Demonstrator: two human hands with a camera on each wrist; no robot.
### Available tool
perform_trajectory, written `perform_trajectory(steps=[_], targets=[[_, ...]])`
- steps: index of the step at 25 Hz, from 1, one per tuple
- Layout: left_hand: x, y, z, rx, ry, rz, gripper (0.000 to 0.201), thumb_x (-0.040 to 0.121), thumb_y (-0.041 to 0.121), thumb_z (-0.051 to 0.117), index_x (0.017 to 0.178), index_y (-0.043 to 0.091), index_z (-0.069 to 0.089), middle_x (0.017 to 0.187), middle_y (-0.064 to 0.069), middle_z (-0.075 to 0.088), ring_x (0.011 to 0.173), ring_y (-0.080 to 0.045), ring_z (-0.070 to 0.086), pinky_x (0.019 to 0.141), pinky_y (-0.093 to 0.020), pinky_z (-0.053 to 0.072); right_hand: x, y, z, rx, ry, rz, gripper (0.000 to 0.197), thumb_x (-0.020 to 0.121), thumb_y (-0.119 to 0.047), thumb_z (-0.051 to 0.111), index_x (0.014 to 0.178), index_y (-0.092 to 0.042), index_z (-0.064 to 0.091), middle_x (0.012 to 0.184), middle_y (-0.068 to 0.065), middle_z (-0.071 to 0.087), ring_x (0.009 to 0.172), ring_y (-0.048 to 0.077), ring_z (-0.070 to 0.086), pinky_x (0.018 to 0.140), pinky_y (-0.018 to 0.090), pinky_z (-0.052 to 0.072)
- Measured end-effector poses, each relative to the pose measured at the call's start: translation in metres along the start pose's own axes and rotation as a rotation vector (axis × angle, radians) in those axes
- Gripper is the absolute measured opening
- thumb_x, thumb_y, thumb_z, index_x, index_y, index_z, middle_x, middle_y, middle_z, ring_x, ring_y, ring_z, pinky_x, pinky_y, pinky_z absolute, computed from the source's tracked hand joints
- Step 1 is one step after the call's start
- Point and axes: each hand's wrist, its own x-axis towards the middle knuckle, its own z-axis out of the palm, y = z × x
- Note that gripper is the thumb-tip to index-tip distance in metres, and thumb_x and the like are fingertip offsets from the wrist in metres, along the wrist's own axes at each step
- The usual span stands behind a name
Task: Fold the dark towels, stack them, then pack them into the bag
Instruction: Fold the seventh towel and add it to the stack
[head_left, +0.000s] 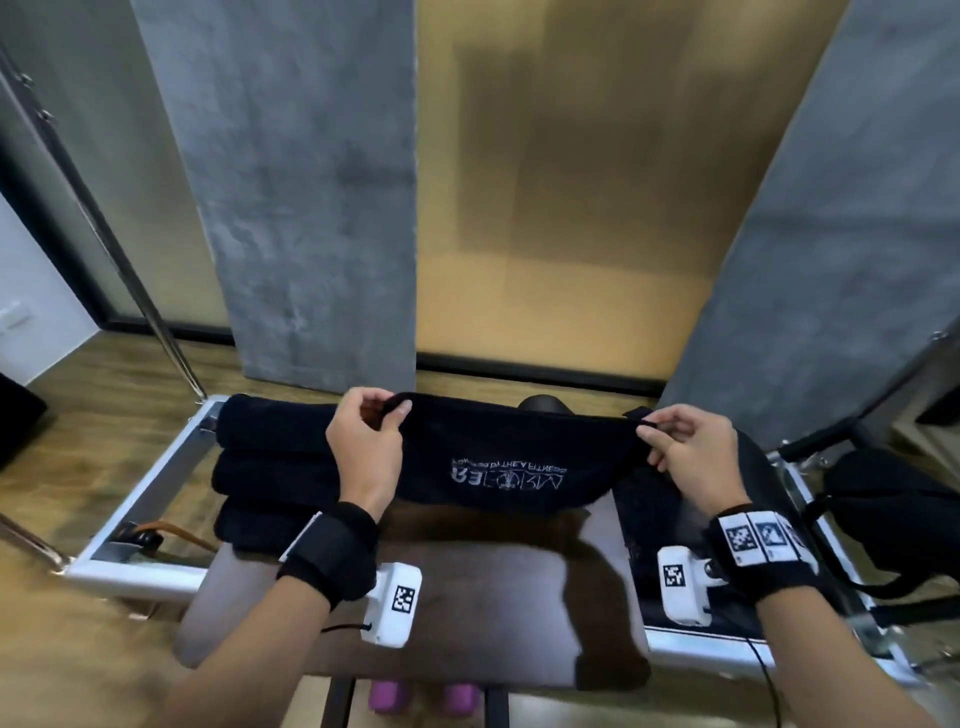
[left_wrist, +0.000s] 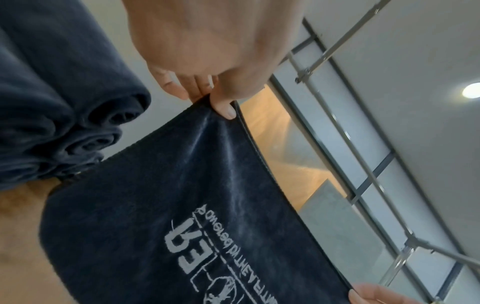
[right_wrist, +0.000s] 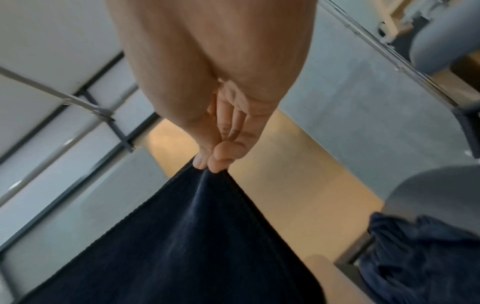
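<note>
At frame centre, the left hand (head_left: 366, 447) and right hand (head_left: 688, 452) each pinch a top corner of a dark printed towel (head_left: 511, 467), stretched above a brown table (head_left: 467, 587). Rolled towels (head_left: 275, 467) lie centre-left.

Dark printed towel (head_left: 511, 467) spread aloft, rolled towels (head_left: 275, 467) left

Both arms extended forward, hands raised level

The left hand (head_left: 366, 447) and right hand (head_left: 693, 457) are held apart, each thumb pinched against curled fingers.
</note>
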Motion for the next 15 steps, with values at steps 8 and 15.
perform_trajectory(steps=[8, 15], targets=[[-0.013, 0.052, -0.078, -0.152, -0.045, 0.053, 0.023, 0.086, 0.02, 0.088, 0.081, 0.025, 0.066, 0.073, 0.0, 0.069, 0.051, -0.009, 0.065, 0.05, -0.019, 0.047, -0.066, -0.099, -0.038, 0.071, 0.097, -0.166, 0.009, 0.089, 0.005, 0.075, 0.085, 0.003, 0.067, 0.064, 0.021, 0.066, 0.041, 0.024, 0.064, 0.041, 0.029, 0.048], [-0.024, 0.065, -0.112, -0.32, -0.133, -0.001, 0.019, 0.095, 0.012, 0.079, 0.09, 0.017, 0.061, 0.087, -0.015, 0.073, 0.053, -0.036, 0.074, 0.039, -0.026, 0.052, -0.1, -0.138, -0.04, 0.21, 0.113, -0.151, 0.011, 0.097, 0.004, 0.065, 0.089, -0.002, 0.059, 0.074, 0.021, 0.068, 0.055, 0.035, 0.073, 0.051, 0.038, 0.061]])
